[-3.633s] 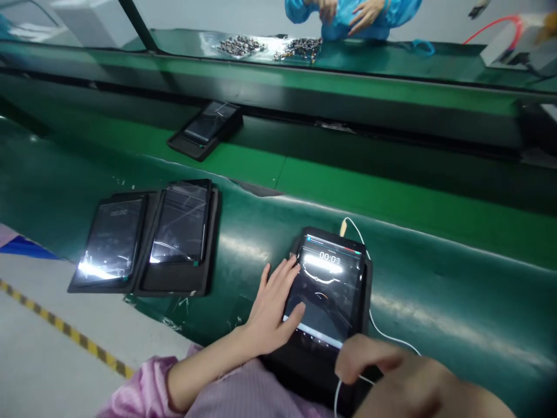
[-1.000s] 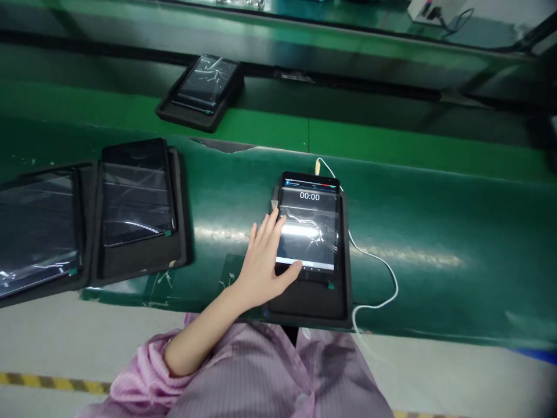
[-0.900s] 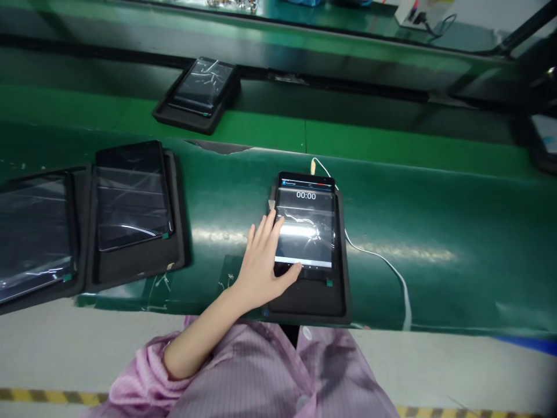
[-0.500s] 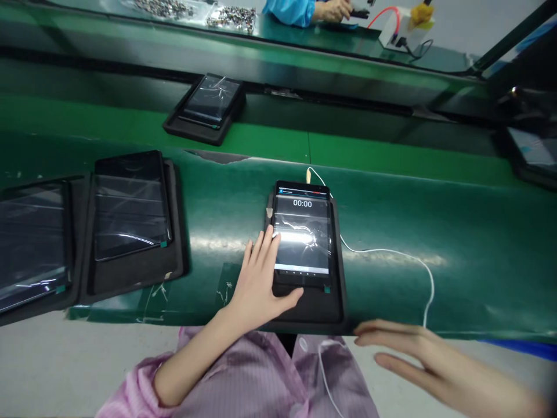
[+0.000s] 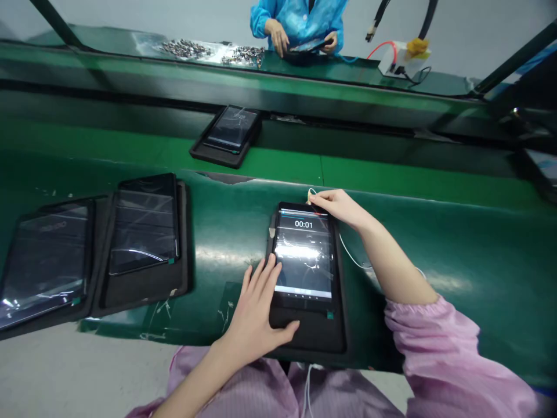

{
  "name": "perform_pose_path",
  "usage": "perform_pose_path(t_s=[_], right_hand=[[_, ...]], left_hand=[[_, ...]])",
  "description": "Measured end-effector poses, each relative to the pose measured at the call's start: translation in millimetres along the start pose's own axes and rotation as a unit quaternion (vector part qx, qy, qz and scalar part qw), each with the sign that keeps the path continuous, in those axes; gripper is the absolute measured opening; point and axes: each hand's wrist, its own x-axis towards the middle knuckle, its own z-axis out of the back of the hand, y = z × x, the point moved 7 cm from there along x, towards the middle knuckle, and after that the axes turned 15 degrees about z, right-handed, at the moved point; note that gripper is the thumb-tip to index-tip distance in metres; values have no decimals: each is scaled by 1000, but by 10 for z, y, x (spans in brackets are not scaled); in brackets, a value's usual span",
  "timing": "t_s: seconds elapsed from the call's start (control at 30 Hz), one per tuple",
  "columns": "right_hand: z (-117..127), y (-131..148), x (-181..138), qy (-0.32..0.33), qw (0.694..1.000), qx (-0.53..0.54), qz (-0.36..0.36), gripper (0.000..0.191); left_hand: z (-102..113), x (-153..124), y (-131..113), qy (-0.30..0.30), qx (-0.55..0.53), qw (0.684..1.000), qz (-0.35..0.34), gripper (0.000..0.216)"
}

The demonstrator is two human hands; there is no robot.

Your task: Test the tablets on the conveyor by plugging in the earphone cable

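room lies left of tablet (image 5: 304, 255); forearm (image 5: 397, 262) blocks right.

Left of the left fingers (image 5: 270, 281), a dark tablet (image 5: 145, 232) is lying in a black tray (image 5: 150, 287) — and an outer tablet (image 5: 47, 255) is lying farther out. Ahead and leftward of the right fingers (image 5: 322, 201), a third tablet (image 5: 231, 126) is resting in another tray (image 5: 214, 154), and metal parts (image 5: 185, 49) are sitting well beyond it. Straight ahead of those fingers, a person in blue (image 5: 300, 23) is holding a flat device (image 5: 313, 46) — farther right, a white box (image 5: 394, 61) is standing.
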Motion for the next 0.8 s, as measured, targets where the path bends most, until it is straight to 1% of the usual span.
perform_pose_path(t_s=[0.13,0.3,0.37,0.43,0.53,0.7,0.8], right_hand=[[-50,-59,-54,-24,994,91,-50,46],[-96,-81,-81,8,993,100,-59,40],[-94,-102,-63,-3,992,111,-64,42],[-79,-120,-36,-30,990,126,-62,43],[-67,-140,-1,-55,987,143,-50,40],[-68,-188,21,-52,987,145,-41,33],[-65,-206,29,-42,988,144,-40,32]], left_hand=[[20,-12,-10,-11,-1,1000,-8,101],[22,-10,-41,4,7,1000,-6,112],[16,-1,-48,10,11,1000,2,118],[4,8,-50,15,15,1000,8,122],[-22,16,-35,22,24,999,19,119],[-24,17,-10,8,29,999,20,104],[-13,20,-7,-1,23,1000,21,103]])
